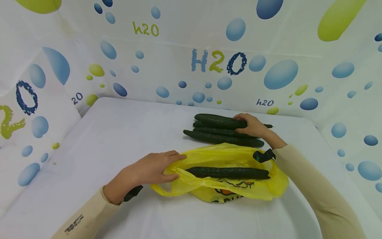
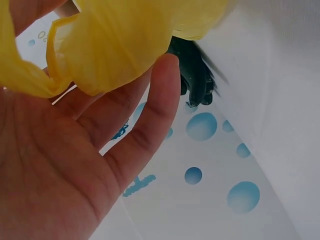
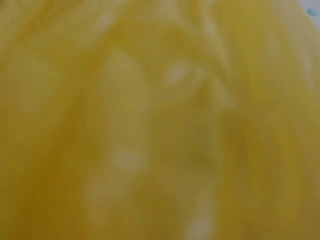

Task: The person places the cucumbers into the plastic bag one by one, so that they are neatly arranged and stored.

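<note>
A yellow plastic bag (image 1: 206, 154) lies with its mouth spread, one dark green cucumber (image 1: 229, 173) lying in the opening. My left hand (image 1: 155, 167) holds the bag's left edge between thumb and fingers; the left wrist view shows the yellow film over the fingers (image 2: 150, 115). Beyond the bag, my right hand (image 1: 252, 125) grips the upper cucumber (image 1: 218, 120) of a small pile, thumb on the near side and fingers over the top. Several other cucumbers (image 1: 223, 137) lie side by side beneath and in front of it. Blurred yellow bag film (image 3: 160, 120) fills the right wrist view.
A white cloth (image 1: 128, 126) covers the table, its rounded edge at the lower right. Behind and at both sides hangs a white curtain (image 1: 173, 59) printed with blue and green drops. A black wrist camera (image 1: 264, 155) on the right sleeve overlaps the bag's rim.
</note>
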Action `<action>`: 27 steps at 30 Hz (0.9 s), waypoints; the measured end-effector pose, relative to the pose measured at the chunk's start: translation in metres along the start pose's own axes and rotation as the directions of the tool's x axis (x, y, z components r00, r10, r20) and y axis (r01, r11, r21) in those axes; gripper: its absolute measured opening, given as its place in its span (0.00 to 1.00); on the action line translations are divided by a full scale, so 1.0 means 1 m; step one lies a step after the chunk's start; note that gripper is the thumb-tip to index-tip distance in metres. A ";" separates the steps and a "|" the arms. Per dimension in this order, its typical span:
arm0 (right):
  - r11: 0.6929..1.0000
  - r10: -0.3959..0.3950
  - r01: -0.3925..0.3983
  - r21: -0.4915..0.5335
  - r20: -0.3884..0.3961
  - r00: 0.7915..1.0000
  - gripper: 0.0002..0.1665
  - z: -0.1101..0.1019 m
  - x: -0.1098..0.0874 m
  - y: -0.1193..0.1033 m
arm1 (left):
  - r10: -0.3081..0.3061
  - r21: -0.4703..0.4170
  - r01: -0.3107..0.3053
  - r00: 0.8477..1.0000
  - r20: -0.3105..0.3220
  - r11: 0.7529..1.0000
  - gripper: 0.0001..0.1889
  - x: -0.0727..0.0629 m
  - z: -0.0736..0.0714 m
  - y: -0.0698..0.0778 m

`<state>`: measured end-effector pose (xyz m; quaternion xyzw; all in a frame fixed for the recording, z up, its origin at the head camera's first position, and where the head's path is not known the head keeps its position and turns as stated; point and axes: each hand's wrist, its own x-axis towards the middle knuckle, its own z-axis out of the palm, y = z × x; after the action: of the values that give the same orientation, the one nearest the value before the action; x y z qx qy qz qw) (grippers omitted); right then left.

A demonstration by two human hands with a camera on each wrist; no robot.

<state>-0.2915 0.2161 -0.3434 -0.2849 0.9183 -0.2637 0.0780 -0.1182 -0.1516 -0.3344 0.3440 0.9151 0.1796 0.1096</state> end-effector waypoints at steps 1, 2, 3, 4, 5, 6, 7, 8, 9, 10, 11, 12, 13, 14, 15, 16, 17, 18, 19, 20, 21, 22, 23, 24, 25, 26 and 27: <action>1.000 0.005 -0.005 -0.002 -0.005 1.000 0.29 0.001 0.000 0.000 | 0.001 -0.004 -0.001 1.000 0.004 1.000 0.30 0.000 0.001 0.000; 1.000 0.007 -0.007 0.000 -0.010 1.000 0.29 0.002 0.000 0.000 | 0.004 -0.007 -0.004 1.000 0.006 1.000 0.30 0.000 0.001 0.000; 1.000 0.008 -0.008 0.000 -0.015 1.000 0.29 0.002 0.000 0.001 | 0.006 -0.009 -0.005 1.000 0.009 1.000 0.30 0.000 0.002 -0.001; 1.000 0.008 -0.008 0.005 -0.022 1.000 0.28 0.003 0.000 0.002 | 0.006 -0.012 -0.006 1.000 0.012 1.000 0.30 0.000 0.002 -0.001; 1.000 0.006 -0.006 0.010 -0.028 1.000 0.28 0.003 0.000 0.004 | 0.005 -0.012 -0.005 1.000 0.016 1.000 0.30 0.000 0.002 -0.001; 1.000 0.003 -0.003 0.015 -0.032 0.999 0.27 0.004 0.001 0.005 | 0.006 -0.011 -0.006 1.000 0.019 1.000 0.30 0.001 0.003 -0.001; 1.000 0.000 0.001 0.018 -0.035 0.999 0.27 0.004 0.001 0.007 | 0.006 -0.011 -0.006 1.000 0.022 1.000 0.30 0.001 0.003 -0.001; 1.000 -0.004 0.005 0.021 -0.038 0.999 0.27 0.004 0.001 0.008 | 0.007 -0.007 -0.007 1.000 0.021 1.000 0.30 0.001 0.003 -0.002; 1.000 -0.008 0.009 0.022 -0.039 0.999 0.26 0.004 0.002 0.009 | 0.009 -0.004 -0.009 1.000 0.020 1.000 0.30 0.001 0.004 -0.002; 1.000 -0.016 0.017 0.024 -0.037 0.999 0.26 0.004 0.003 0.009 | 0.009 -0.001 -0.009 1.000 0.019 1.000 0.30 0.001 0.003 -0.003; 0.999 -0.022 0.023 0.028 -0.036 0.999 0.26 0.004 0.003 0.009 | 0.010 0.003 -0.010 1.000 0.017 1.000 0.30 0.001 0.003 -0.003; 0.999 -0.027 0.028 0.031 -0.036 0.999 0.26 0.004 0.004 0.009 | 0.010 0.006 -0.010 1.000 0.015 1.000 0.30 0.001 0.003 -0.003; 0.999 -0.030 0.031 0.033 -0.038 0.999 0.25 0.004 0.004 0.009 | 0.012 0.008 -0.012 1.000 0.012 1.000 0.30 0.000 0.003 -0.003; 0.999 -0.032 0.033 0.034 -0.039 0.999 0.25 0.004 0.005 0.008 | 0.014 0.008 -0.014 1.000 0.010 1.000 0.30 0.000 0.003 -0.004; 0.999 -0.035 0.036 0.034 -0.041 0.999 0.25 0.004 0.006 0.008 | 0.016 0.006 -0.016 1.000 0.010 1.000 0.30 0.000 0.003 -0.003; 0.999 -0.038 0.039 0.034 -0.042 0.998 0.25 0.004 0.006 0.007 | 0.017 0.005 -0.018 1.000 0.009 1.000 0.30 0.000 0.003 -0.003; 0.999 -0.036 0.038 0.032 -0.043 0.998 0.25 0.004 0.006 0.007 | 0.016 0.007 -0.016 1.000 0.009 1.000 0.30 -0.001 0.003 -0.003; 0.999 -0.036 0.037 0.030 -0.043 0.998 0.24 0.004 0.007 0.007 | 0.014 0.006 -0.014 1.000 0.011 1.000 0.30 -0.001 0.003 -0.003; 0.999 -0.034 0.035 0.025 -0.041 0.999 0.24 0.004 0.007 0.007 | 0.014 0.002 -0.014 1.000 0.013 1.000 0.30 -0.001 0.003 -0.003; 0.999 -0.032 0.033 0.020 -0.039 0.999 0.24 0.004 0.007 0.007 | 0.015 -0.001 -0.015 1.000 0.014 1.000 0.30 -0.001 0.004 -0.003; 0.999 -0.031 0.031 0.015 -0.037 0.999 0.24 0.003 0.007 0.007 | 0.013 -0.002 -0.013 1.000 0.015 1.000 0.30 -0.001 0.004 -0.002; 1.000 -0.027 0.027 0.011 -0.037 0.999 0.25 0.003 0.007 0.007 | 0.012 0.001 -0.012 1.000 0.016 1.000 0.30 -0.001 0.005 -0.002; 1.000 -0.023 0.023 0.009 -0.037 0.999 0.25 0.002 0.007 0.006 | 0.012 0.004 -0.012 1.000 0.016 1.000 0.30 -0.001 0.005 -0.002; 1.000 -0.018 0.018 0.010 -0.039 0.999 0.25 0.002 0.007 0.006 | 0.014 0.005 -0.014 1.000 0.015 1.000 0.30 0.000 0.005 -0.002; 1.000 -0.015 0.016 0.009 -0.042 0.999 0.24 0.002 0.007 0.006 | 0.018 0.009 -0.018 1.000 0.013 1.000 0.30 0.000 0.005 -0.001; 1.000 -0.013 0.014 0.009 -0.046 0.999 0.24 0.002 0.007 0.006 | 0.020 0.015 -0.020 1.000 0.011 1.000 0.30 0.000 0.005 -0.001; 1.000 -0.012 0.012 0.010 -0.050 0.999 0.24 0.002 0.007 0.005 | 0.019 0.022 -0.019 1.000 0.010 1.000 0.29 0.000 0.006 -0.001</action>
<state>-0.2992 0.2150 -0.3482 -0.2833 0.9169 -0.2759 0.0549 -0.1172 -0.1509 -0.3400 0.3548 0.9131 0.1688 0.1088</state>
